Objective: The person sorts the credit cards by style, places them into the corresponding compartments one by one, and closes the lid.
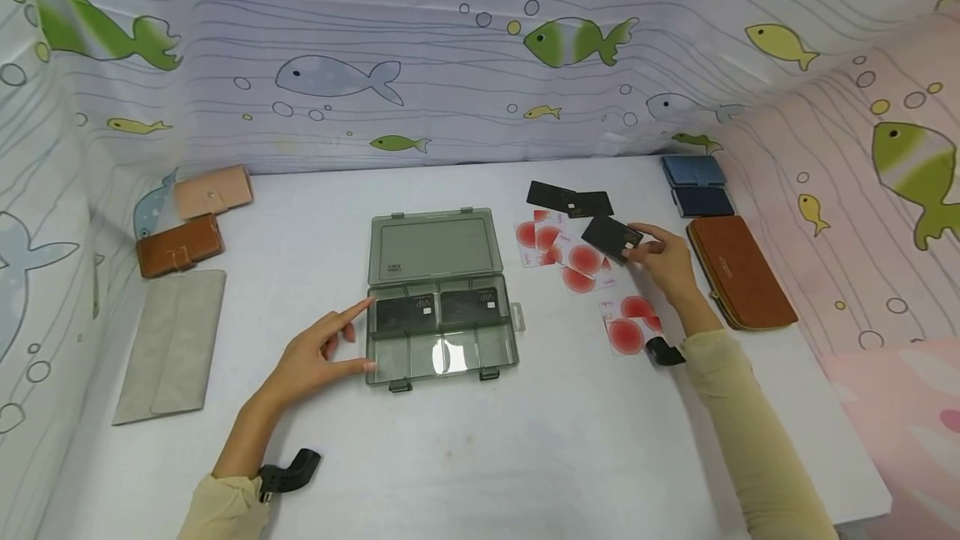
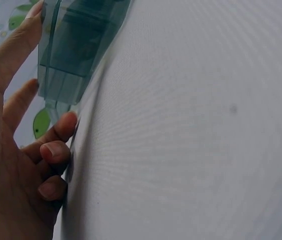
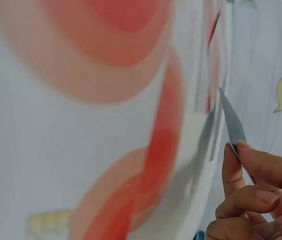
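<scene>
"Left sleeve (image 1: 223, 511) nearest the camera. And your left hand (image 1: 311, 361)?"

"I hold it spread: thumb and forefinger touch the left edge of the box (image 1: 388, 367), my other fingers are bent."

"And the box?"

"Its lid (image 1: 435, 247) lies folded back behind it; 2 VIP cards (image 1: 405, 317) sit side by side in its back row."

"Your right hand (image 1: 666, 263)?"

"I pinch 1 black card (image 1: 607, 236) between thumb and fingers, over the red cards (image 1: 585, 259); whether it touches them I can't tell. Farther back and to the left, 2 dark cards (image 1: 551, 195) overlap. Just right of that hand lies a brown wallet (image 1: 738, 273), with 2 blue wallets (image 1: 693, 171) behind it."
</scene>
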Motion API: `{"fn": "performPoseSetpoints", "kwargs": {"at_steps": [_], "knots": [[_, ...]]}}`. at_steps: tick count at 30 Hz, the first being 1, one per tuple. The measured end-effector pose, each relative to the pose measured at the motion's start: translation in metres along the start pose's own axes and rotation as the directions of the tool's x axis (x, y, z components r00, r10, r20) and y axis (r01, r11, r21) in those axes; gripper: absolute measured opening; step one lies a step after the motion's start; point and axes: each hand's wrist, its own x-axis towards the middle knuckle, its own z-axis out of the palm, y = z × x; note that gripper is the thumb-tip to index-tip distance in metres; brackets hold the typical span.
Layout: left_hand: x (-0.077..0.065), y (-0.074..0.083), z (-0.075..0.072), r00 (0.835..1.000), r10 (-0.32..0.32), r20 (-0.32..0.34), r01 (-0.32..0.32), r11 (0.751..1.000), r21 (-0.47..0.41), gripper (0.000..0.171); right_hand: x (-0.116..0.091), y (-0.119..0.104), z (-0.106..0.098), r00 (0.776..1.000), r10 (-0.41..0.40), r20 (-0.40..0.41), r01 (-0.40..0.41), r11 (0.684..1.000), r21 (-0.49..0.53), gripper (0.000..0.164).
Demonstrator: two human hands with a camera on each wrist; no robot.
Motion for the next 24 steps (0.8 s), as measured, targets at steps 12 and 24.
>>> {"fn": "performPoseSetpoints", "kwargs": {"at_steps": [12,24], "knots": [[-0.001,-0.001,-0.002,1.000,-0.006,0.001,0.006,1.000,0.005,0.087,-0.022,-0.048,0.009,0.983,-0.040,0.177,0.012,0.988,0.151,0.053],[0.001,0.000,-0.002,0.999,-0.027,0.018,0.027,1.000,0.010,0.087,-0.052,-0.105,0.060,0.908,-0.151,0.391,0.090,0.981,0.171,0.047]]}}
